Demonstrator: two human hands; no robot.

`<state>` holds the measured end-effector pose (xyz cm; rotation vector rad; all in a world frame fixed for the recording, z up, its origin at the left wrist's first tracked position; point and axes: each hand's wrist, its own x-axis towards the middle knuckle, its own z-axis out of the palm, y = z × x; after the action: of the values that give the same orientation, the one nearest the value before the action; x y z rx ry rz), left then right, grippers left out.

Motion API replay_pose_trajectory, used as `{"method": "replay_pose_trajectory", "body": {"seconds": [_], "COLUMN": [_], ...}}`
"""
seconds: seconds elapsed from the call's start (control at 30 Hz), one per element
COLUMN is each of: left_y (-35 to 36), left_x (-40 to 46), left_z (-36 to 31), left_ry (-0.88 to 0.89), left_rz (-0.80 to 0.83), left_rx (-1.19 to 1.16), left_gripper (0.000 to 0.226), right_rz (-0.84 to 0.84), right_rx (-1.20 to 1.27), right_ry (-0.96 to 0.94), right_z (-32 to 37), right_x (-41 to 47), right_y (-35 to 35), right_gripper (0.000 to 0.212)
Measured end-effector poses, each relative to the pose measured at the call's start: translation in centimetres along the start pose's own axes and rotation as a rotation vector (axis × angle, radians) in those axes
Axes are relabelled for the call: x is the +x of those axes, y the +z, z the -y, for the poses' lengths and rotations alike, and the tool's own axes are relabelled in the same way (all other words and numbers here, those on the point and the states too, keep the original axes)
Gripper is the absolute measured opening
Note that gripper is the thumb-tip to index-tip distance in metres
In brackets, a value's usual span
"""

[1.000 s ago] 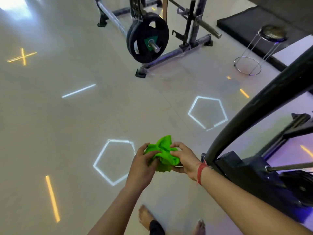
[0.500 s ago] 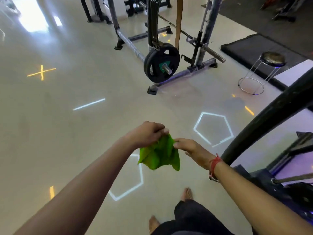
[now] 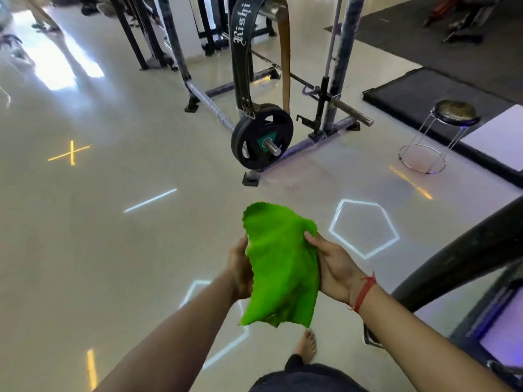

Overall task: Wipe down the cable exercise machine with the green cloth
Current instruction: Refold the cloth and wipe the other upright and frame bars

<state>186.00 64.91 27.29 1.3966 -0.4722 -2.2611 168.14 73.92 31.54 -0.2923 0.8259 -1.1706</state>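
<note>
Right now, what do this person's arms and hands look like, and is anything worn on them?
Both forearms are bare, with no sleeves or gloves in view. The left hand carries no ring, watch or band that shows. The right hand is also ungloved, and a thin red thread bracelet is tied round its wrist, with short loose ends sticking out. No other markings are visible.

Green cloth (image 3: 280,267): soft, nubby fabric, matt, with a frayed, ragged edge.
Floor (image 3: 113,250): smooth and glossy, it mirrored the lights.
Weight plate (image 3: 261,136): black, dull rubbery-looking face, on a shiny bare metal sleeve.
Rack frame (image 3: 343,52): metal tube, its paint looked worn and mottled.
Hanging belt (image 3: 242,49): black, leather-like, a slight sheen.
Stool (image 3: 437,131): bright chrome wire legs.
Floor mat (image 3: 424,91): black, matt.
Wrist thread (image 3: 365,292): red string, matt.
</note>
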Motion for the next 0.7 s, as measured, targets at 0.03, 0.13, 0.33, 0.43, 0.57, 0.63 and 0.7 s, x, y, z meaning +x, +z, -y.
{"method": "replay_pose_trajectory", "body": {"seconds": [0.03, 0.13, 0.33, 0.43, 0.57, 0.63, 0.7], "left_y": [0.6, 4.8, 11.6, 14.0, 17.7, 20.1, 22.7], "left_x": [1.2, 2.7, 8.5, 12.4, 17.8, 20.0, 21.7], "left_z": [1.1, 0.4, -4.7, -7.1, -10.1, -11.4, -12.8], "left_ry": [-0.025, -0.079, -0.034, 0.169, 0.335, 0.397, 0.467], "left_rz": [-0.031, 0.011, 0.214, 0.165, 0.408, 0.544, 0.624], "left_rx": [-0.008, -0.041, 0.377, 0.698, 1.010, 1.283, 1.562], "left_gripper": [0.053, 0.053, 0.050, 0.061, 0.087, 0.073, 0.057], "right_rz": [-0.046, -0.182, -0.598, -0.796, -0.904, -0.966, -1.052], "right_rx": [-0.002, -0.074, -0.279, -0.285, -0.391, -0.484, -0.625], "right_ry": [0.008, 0.010, -0.147, -0.230, -0.354, -0.354, -0.332], "right_z": [1.1, 4.2, 9.0, 9.6, 11.0, 12.1, 13.3], "right_x": [0.5, 1.9, 3.9, 4.8, 5.7, 6.1, 6.8], "right_y": [-0.8, -3.8, -9.3, -11.8, -14.3, -14.8, -15.2], "right_gripper": [0.040, 0.038, 0.022, 0.039, 0.049, 0.044, 0.043]}}
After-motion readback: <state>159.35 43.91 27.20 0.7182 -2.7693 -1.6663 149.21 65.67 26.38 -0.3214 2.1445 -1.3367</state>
